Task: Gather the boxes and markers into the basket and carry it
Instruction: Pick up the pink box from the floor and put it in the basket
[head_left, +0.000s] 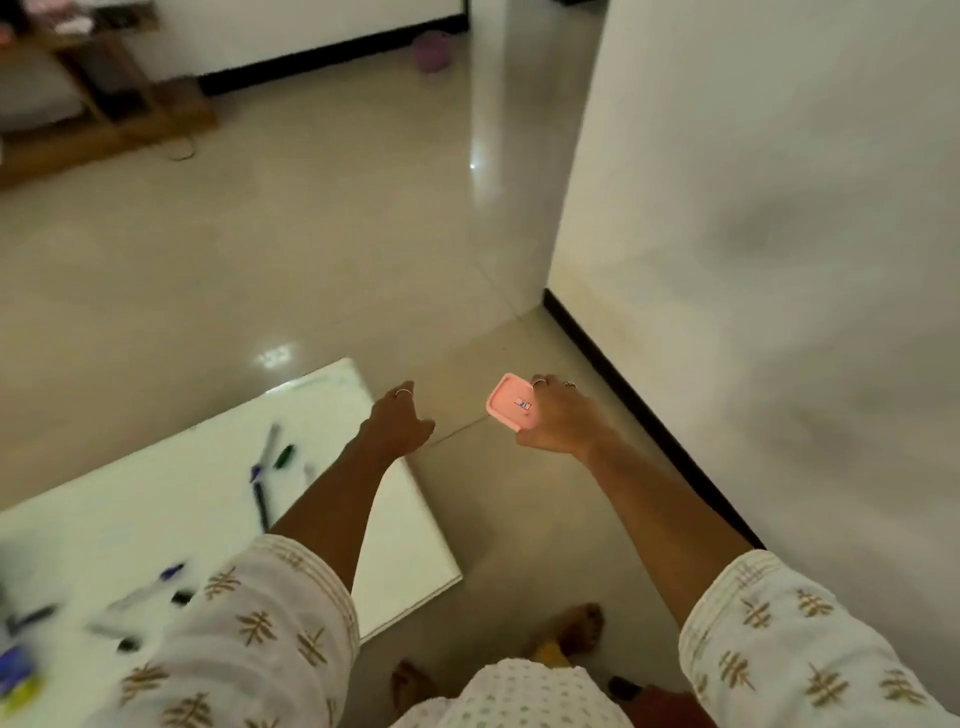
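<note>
A person's right hand (558, 415) grips a small pink rounded-rectangular plastic box (511, 402) by its near-right edge, fingers curled over the rim, holding it above the glossy beige tiled floor (311, 234) beside the white wall (753, 208). The left hand (400, 421) reaches forward just left of it, empty, fingers loosely bent, over the far corner of a white rectangular board (156, 499) lying on the floor. No basket is clearly in view, though a blurred purple object (432, 51) stands far off by the opposite wall. To do this step well, the hand should keep the box level and firmly pinched until it is over the basket. One pink box shows; on the board lie what look like about seven scattered markers (267, 467), though motion blur leaves the count uncertain.
</note>
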